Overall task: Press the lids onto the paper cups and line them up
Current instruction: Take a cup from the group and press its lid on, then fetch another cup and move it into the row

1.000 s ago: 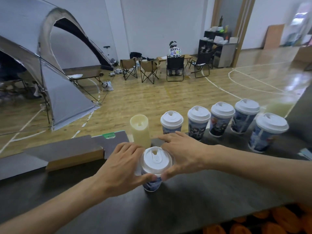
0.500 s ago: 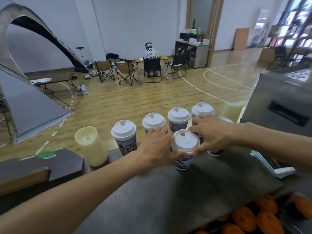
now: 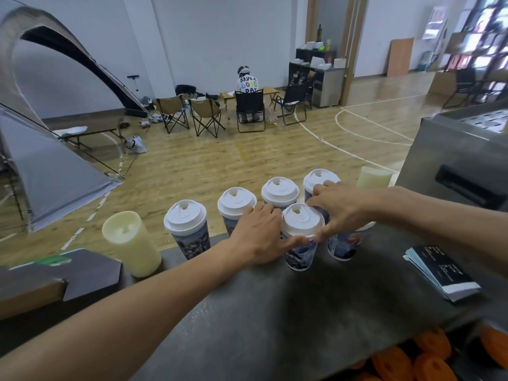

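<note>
The fingers [image 3: 295, 241] of the left hand [image 3: 258, 237] and those of the right hand [image 3: 341, 209] are curled round a lidded paper cup [image 3: 301, 237], which is held from both sides just under its white lid [image 3: 302, 220]. This cup is seen at the near side of a row of lidded cups [image 3: 187, 226] ranged along the far edge of the dark table [image 3: 288, 312]. A pale yellow cylinder [image 3: 132, 243] is stood at the left end of the row, and a stack of leaflets [image 3: 442, 273] is laid to the right.
</note>
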{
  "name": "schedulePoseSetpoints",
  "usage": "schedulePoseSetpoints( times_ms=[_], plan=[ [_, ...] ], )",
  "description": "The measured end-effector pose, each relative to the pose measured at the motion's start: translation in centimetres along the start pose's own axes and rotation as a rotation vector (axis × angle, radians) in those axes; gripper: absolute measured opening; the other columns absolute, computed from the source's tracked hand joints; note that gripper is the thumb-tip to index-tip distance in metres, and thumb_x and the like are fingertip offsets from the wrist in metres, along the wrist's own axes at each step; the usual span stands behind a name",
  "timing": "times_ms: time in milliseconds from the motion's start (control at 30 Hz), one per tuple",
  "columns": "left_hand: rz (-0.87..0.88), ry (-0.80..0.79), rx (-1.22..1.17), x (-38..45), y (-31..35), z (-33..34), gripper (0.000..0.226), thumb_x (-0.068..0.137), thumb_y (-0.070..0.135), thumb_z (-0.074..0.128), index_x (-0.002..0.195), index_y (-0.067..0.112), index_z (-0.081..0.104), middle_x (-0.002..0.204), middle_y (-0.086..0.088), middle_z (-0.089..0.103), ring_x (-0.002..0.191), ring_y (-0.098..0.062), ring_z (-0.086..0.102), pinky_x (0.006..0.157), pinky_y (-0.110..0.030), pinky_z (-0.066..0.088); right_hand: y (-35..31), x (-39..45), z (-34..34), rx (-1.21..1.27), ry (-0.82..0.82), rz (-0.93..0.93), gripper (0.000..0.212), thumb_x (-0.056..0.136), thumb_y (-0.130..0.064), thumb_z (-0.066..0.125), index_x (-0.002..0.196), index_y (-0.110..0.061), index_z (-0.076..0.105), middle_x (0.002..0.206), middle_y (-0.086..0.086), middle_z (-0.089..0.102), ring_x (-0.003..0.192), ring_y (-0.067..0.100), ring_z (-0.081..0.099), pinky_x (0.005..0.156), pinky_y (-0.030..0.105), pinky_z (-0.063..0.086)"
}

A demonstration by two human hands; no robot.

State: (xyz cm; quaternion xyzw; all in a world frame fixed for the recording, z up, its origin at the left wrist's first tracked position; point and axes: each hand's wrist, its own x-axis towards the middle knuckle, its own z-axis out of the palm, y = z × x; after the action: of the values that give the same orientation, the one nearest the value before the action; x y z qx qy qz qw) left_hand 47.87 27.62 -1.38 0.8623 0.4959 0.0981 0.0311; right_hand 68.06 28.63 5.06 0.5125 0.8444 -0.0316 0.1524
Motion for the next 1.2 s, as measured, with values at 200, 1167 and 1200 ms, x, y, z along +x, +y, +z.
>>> schedulePoseSetpoints(
  times_ms=[200, 1167, 1200],
  plan=[
    [-0.055, -0.013, 0.01, -0.5, 0.9, -0.3, 0.067, 0.081, 0.083, 0.048, 0.098, 0.018, 0.056, 0.105, -0.004, 0.062, 0.102, -0.022, 0.053, 0.085, -0.035, 0.035, 0.4, -0.4, 0.0, 0.064, -0.04, 0.031, 0.071, 0.071, -0.077, 0.068, 0.127, -0.034, 0.058, 0.11, -0.002, 0.045, 0.106, 0.02, 0.04, 0.099, 0.043, 0.041],
    [-0.537, 0.174, 0.284, -49.9, -33.7, -20.8, 0.1, 0.068, 0.091, 0.038, 0.134, 0.018, 0.058, 0.116, 0.001, 0.065, 0.098, -0.017, 0.056, 0.087, -0.037, 0.046, -55.8, 12.6, -13.3, 0.19, 0.21, -0.708, 0.08, 0.082, -0.07, 0.064, 0.141, -0.018, 0.048, 0.137, -0.001, 0.056, 0.117, 0.019, 0.053, 0.097, 0.038, 0.047],
    [-0.571, 0.17, 0.297, -51.8, -35.4, -21.4, 0.1, 0.069, 0.091, 0.038, 0.132, 0.016, 0.059, 0.115, -0.002, 0.067, 0.099, -0.022, 0.059, 0.086, -0.04, 0.048, -58.5, 13.4, -13.4, 0.203, 0.2, -0.722, 0.08, 0.082, -0.07, 0.064, 0.141, -0.017, 0.048, 0.136, 0.0, 0.056, 0.117, 0.02, 0.054, 0.095, 0.037, 0.047]
  ],
)
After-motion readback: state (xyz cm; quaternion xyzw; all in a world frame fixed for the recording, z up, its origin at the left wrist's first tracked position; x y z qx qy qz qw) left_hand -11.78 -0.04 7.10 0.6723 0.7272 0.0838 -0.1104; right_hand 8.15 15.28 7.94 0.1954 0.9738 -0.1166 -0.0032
